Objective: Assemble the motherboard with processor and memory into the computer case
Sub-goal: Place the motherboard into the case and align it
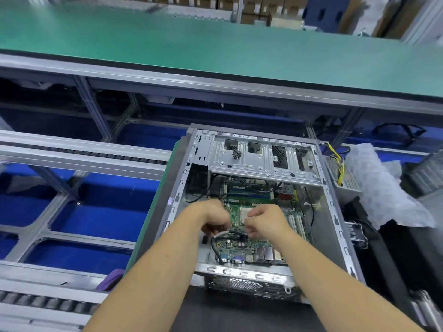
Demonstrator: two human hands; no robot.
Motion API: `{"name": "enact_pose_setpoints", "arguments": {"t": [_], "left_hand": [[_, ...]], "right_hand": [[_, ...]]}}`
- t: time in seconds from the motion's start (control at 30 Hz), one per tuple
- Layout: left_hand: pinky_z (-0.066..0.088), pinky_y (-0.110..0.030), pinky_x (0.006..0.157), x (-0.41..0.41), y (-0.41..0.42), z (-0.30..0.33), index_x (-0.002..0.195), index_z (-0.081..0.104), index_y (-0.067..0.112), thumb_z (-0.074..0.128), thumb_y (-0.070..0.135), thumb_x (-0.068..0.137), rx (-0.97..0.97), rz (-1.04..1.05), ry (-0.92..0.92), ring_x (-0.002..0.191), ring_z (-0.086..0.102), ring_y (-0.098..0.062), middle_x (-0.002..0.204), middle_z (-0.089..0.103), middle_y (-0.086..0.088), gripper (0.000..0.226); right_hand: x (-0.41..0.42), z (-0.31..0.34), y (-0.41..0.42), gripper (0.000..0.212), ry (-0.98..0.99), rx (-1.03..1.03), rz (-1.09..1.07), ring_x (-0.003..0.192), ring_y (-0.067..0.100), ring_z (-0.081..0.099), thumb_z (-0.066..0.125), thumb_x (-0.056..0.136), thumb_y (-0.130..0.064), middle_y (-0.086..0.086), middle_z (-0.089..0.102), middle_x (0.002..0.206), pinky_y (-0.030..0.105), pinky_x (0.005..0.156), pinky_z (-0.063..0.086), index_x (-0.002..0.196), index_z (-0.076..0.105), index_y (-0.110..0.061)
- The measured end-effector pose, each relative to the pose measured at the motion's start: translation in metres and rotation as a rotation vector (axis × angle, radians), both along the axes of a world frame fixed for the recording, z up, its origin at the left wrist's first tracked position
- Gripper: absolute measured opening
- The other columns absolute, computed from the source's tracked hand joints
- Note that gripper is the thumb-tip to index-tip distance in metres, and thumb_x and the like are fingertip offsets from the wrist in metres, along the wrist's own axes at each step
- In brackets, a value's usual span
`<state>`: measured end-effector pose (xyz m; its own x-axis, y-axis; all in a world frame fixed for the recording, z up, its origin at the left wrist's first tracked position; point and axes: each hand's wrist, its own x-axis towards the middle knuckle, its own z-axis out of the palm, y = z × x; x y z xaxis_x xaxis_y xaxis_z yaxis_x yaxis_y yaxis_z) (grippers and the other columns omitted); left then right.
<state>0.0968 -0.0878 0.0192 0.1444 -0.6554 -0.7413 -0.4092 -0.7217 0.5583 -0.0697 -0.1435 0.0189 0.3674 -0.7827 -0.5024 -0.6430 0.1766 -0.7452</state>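
Both my hands work over the motherboard (249, 238), which lies flat inside the computer case (335, 212).

My left hand (213, 218) pinches a black cable (214, 245) with a white tag at the board's near-left part; my right hand (266, 221) is curled just beside, what it holds I cannot tell. I think the board is stiff but fragile, so I should hold it only by the edges, and the thin cable by its plug.

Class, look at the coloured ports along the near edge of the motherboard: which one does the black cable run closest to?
The blue port, leftmost in that row; the black cable loops down right beside it. The purple port sits further right, clear of the cable.
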Motion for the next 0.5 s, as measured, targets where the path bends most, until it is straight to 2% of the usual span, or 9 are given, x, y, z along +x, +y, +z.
{"name": "enact_pose_setpoints", "arguments": {"t": [0.1,0.13,0.2,0.3,0.4,0.5], "left_hand": [[0.044,-0.028,0.052,0.0014,0.0044,0.0035,0.073,0.058,0.008,0.063,0.01,0.073,0.045,-0.099,-0.071,0.047,0.049,-0.017,0.063,0.056,-0.005,0.006],[0.043,-0.027,0.049,0.0016,0.0051,0.0049,0.072,0.057,0.009,0.064,0.011,0.072,0.06,-0.12,-0.086,0.046,0.049,-0.016,0.062,0.056,-0.004,0.007],[0.044,-0.025,0.046,0.0002,0.0052,0.0066,0.074,0.057,0.007,0.065,0.007,0.075,0.066,-0.111,-0.066,0.043,0.049,-0.016,0.061,0.056,-0.005,0.008],[0.046,-0.024,0.044,-0.0021,0.0047,0.009,0.081,0.061,0.002,0.062,0.002,0.086,0.029,-0.047,-0.003,0.041,0.048,-0.015,0.055,0.054,-0.006,0.005],[0.048,-0.023,0.044,-0.0022,0.0048,0.0091,0.089,0.062,0.0,0.058,0.003,0.092,0.0,0.007,0.009,0.044,0.05,-0.014,0.058,0.055,-0.007,0.006],[0.053,-0.025,0.045,-0.0024,0.004,0.0081,0.087,0.06,-0.001,0.055,0.005,0.093,0.0,0.068,-0.003,0.047,0.054,-0.016,0.061,0.055,-0.009,0.01]], "right_hand": [[0.0005,-0.0023,-0.0018,0.021,0.188,-0.2,0.122,0.046,0.019,0.041,0.06,0.08,-0.002,0.004,0.046,0.051,0.025,0.052,0.038,0.062,0.053,-0.008],[0.0009,-0.0022,-0.0017,0.022,0.211,-0.201,0.133,0.045,0.019,0.04,0.059,0.081,-0.008,0.002,0.046,0.049,0.023,0.052,0.034,0.06,0.056,-0.009],[0.0014,-0.0021,0.0003,0.033,0.254,-0.104,0.219,0.039,0.013,0.051,0.059,0.089,-0.025,-0.001,0.063,0.05,0.019,0.048,0.039,0.064,0.069,-0.007],[0.0045,-0.0026,0.0049,0.05,0.29,0.002,0.321,0.034,0.007,0.05,0.054,0.096,-0.045,-0.001,0.07,0.054,0.018,0.042,0.04,0.067,0.072,-0.01],[0.0051,-0.0043,0.0047,0.049,0.24,0.05,0.27,0.031,0.01,0.046,0.059,0.096,-0.046,0.002,0.071,0.057,0.017,0.035,0.035,0.074,0.071,-0.005],[0.0036,-0.0033,0.006,0.048,0.264,0.084,0.263,0.03,0.012,0.048,0.065,0.093,-0.046,0.005,0.071,0.057,0.017,0.035,0.035,0.073,0.069,-0.002]]}}
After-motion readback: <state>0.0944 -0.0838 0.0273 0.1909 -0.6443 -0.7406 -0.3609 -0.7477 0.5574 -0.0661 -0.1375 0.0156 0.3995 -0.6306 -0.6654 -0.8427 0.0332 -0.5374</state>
